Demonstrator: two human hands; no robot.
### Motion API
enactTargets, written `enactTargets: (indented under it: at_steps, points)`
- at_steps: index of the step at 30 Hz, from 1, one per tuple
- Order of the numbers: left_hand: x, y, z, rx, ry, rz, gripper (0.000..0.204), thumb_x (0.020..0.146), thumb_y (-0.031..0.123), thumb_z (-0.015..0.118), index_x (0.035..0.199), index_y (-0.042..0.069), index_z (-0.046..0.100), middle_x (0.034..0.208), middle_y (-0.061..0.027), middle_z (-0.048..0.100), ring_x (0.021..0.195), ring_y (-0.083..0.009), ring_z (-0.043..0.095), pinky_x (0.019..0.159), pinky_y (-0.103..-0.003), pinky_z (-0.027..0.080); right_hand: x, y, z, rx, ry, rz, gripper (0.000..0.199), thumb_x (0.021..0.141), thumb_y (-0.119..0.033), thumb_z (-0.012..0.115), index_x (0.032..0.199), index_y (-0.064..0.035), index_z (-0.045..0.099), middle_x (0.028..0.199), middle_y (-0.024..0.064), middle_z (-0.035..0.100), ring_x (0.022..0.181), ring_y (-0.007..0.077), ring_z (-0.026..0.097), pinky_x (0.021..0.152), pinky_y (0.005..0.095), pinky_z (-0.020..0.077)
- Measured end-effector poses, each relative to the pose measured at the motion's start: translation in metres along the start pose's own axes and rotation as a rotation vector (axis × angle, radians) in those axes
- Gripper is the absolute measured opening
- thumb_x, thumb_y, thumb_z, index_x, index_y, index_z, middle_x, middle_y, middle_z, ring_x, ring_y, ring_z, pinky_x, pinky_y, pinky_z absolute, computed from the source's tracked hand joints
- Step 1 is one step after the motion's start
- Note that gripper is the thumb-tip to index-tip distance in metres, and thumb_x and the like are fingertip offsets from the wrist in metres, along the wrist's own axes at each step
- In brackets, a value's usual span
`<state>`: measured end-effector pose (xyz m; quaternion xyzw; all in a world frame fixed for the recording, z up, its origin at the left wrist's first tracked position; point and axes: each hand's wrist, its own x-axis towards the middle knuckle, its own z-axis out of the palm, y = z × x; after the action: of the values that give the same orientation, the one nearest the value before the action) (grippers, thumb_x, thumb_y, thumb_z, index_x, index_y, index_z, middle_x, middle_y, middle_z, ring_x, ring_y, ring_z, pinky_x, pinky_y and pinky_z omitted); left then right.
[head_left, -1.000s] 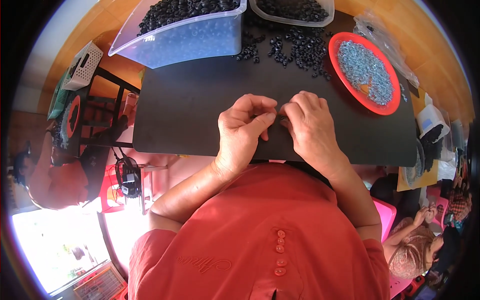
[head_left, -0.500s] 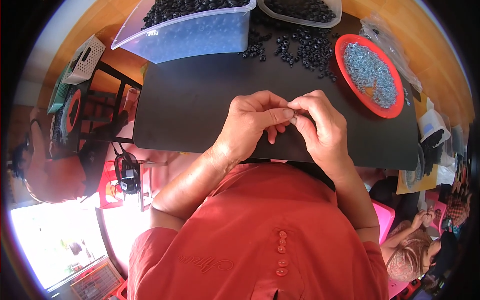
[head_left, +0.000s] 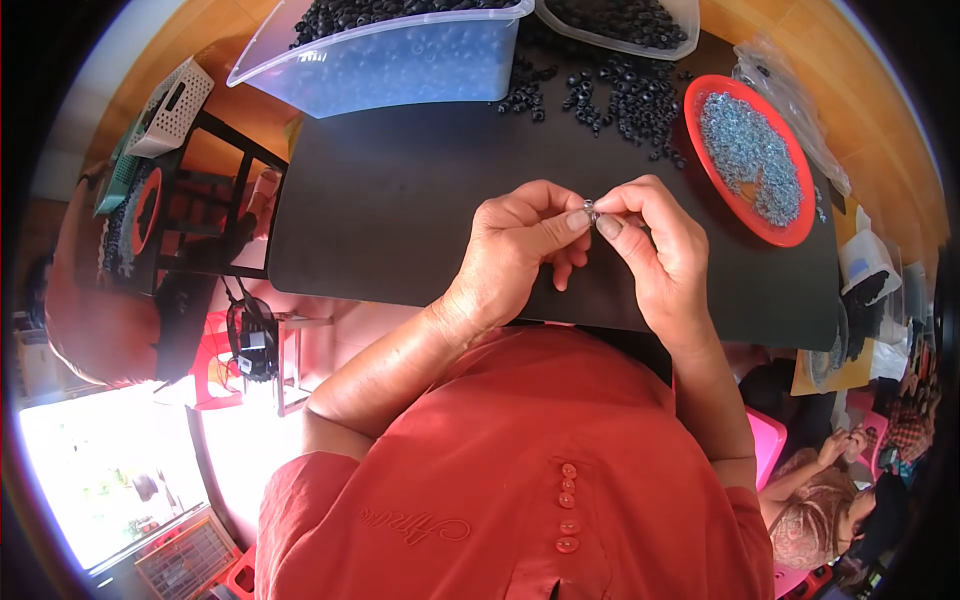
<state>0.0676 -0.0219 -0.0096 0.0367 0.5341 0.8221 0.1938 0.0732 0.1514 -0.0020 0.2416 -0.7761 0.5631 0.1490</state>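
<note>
Both hands meet above the near part of the black table (head_left: 400, 200). My left hand (head_left: 510, 240) pinches a small dark piece with a shiny metallic bit (head_left: 590, 211) between thumb and forefinger. From the other side, the thumb and forefinger of my right hand (head_left: 660, 240) close on the same piece. The fingertips hide most of it, so its exact kind cannot be made out. Small black ring-like plastic parts (head_left: 630, 105) lie loose at the far side. To the right, a red oval tray (head_left: 803, 222) holds many small shiny metal pieces (head_left: 745, 150).
A large clear bin (head_left: 420, 75) of black parts stands at the far left, with a smaller clear tub (head_left: 665, 48) beside it. Crumpled clear plastic bags (head_left: 790, 95) lie behind the red tray. Other people (head_left: 815, 510) sit at the right and left edges.
My right hand has shifted slightly right, its thumb and forefinger now on the piece's right side. The shiny bit shows more between the fingertips. The whole view has shifted slightly.
</note>
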Motion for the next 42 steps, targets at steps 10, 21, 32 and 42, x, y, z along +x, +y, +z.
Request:
enactTargets:
  at_steps: [10,21,32,42]
  points:
    - [0.003,0.002,-0.001,-0.114,0.03,-0.013,0.01,0.095,0.008,0.06,0.098,-0.001,0.059,0.085,-0.0107,0.065,0.072,-0.0167,0.064,0.055,-0.028,0.05,-0.003,0.004,0.007,0.055,0.035,0.015,0.007,0.09,0.003,0.061,0.097,0.0036,0.06,0.087,0.0055,0.059,0.073,0.0097,0.054,0.066,0.0223,0.044]
    - [0.003,-0.003,-0.001,-0.095,0.048,0.063,0.01,0.092,0.007,0.064,0.097,-0.001,0.06,0.087,-0.0109,0.066,0.074,-0.0168,0.065,0.055,-0.028,0.05,-0.002,0.004,0.01,-0.083,0.016,-0.021,0.015,0.086,0.008,0.063,0.1,0.003,0.059,0.092,0.0069,0.06,0.075,0.0104,0.057,0.067,0.0225,0.0468]
    - [-0.003,-0.006,0.003,-0.044,0.038,0.092,0.008,0.09,0.003,0.065,0.096,0.0,0.062,0.084,-0.0104,0.065,0.069,-0.0171,0.063,0.055,-0.028,0.049,-0.003,-0.005,0.005,-0.014,0.014,-0.016,0.016,0.083,0.011,0.062,0.096,0.0025,0.062,0.09,0.0077,0.06,0.077,0.0117,0.06,0.068,0.0235,0.0489]
    - [-0.001,-0.013,0.003,-0.038,0.131,0.175,0.011,0.096,0.008,0.054,0.096,-0.001,0.06,0.085,-0.0089,0.062,0.063,-0.0154,0.058,0.055,-0.027,0.046,-0.004,0.009,0.015,0.001,0.119,-0.03,0.013,0.083,0.003,0.066,0.088,-0.0036,0.057,0.084,0.0104,0.057,0.069,0.0265,0.064,0.058,0.0357,0.0487]
